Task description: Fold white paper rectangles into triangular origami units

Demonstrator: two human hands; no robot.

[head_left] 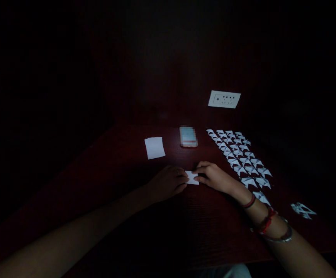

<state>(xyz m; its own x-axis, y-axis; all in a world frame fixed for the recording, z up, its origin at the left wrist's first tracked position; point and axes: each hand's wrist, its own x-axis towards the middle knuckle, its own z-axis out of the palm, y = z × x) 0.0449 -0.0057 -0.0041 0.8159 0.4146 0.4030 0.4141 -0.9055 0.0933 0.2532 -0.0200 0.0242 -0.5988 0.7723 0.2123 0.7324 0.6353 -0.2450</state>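
Observation:
A small white paper piece [191, 177] lies on the dark red table [112, 162] between my hands. My left hand [168, 182] rests with curled fingers pressing on the paper's left edge. My right hand [212, 175] pinches the paper's right edge with fingers together. Red bands and a metal bangle sit on my right wrist. Rows of several folded white paper shapes [240, 156] lie to the right of my right hand.
A stack of white paper squares [154, 148] and a phone [188, 136] lie beyond my hands. A white wall socket plate [224, 99] is on the dark back wall. One more folded paper shape [302, 210] sits near the right edge. The surroundings are very dark.

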